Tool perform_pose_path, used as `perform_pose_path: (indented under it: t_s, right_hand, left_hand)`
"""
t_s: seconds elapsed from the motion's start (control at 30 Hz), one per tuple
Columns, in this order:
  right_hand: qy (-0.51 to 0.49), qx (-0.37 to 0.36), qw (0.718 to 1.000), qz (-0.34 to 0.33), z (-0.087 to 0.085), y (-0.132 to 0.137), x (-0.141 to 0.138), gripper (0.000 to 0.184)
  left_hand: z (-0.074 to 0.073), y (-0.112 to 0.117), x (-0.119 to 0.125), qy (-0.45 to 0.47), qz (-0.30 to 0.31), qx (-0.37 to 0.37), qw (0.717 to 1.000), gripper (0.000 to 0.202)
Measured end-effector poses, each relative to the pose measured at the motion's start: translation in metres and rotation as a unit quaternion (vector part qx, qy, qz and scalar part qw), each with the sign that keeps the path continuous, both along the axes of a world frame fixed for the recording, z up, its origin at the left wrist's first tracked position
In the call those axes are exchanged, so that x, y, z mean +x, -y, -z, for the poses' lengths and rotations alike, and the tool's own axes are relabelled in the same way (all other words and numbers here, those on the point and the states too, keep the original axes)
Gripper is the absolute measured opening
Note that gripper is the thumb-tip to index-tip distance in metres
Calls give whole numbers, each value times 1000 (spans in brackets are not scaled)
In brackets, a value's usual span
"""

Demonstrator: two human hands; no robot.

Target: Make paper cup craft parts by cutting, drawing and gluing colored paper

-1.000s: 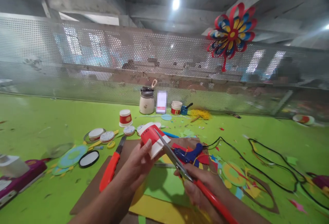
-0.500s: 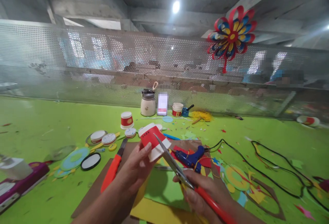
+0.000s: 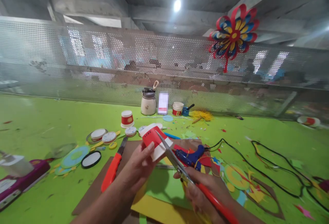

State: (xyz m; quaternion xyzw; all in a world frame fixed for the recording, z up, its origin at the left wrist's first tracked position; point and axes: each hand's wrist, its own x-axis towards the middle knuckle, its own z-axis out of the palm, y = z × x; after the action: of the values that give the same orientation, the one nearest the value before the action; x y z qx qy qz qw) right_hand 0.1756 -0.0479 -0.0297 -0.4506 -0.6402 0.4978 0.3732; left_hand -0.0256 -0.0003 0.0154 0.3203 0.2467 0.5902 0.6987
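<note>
Here are the big scissors (image 3: 178, 166), slanting forward and left from the right hand (image 3: 207, 180) clasped around their red handles, blades over the paper cup (image 3: 152, 136) (whether they bite, hard to tell). That tilted cup sits in the left hand's (image 3: 138, 162) grasp, thumb against its side.

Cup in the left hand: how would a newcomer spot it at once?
On the green table, find the brown sheet. Above it, the left hand holds a red-and-white cup. Unlike the cups standing farther back, this one is tilted, with the scissors at its red wall.
</note>
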Motion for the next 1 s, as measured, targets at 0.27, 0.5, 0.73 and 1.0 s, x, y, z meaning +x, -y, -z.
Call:
perform_pose_path:
  t_s: [0.27, 0.5, 0.73, 1.0]
  right_hand:
    - [14, 14, 1000, 0, -16, 7, -8, 47]
    - [52, 41, 998, -15, -40, 14, -12, 52]
    - [58, 48, 997, 3, -45, 18, -16, 51]
    - [82, 77, 994, -2, -39, 13, -15, 48]
  left_hand:
    - [0, -1, 1, -9, -5, 8, 1000, 25]
    - [6, -5, -4, -10, 23, 2, 1000, 26]
    - [5, -4, 0, -23, 3, 8, 1000, 29]
    - [8, -7, -1, -3, 10, 16, 1000, 28]
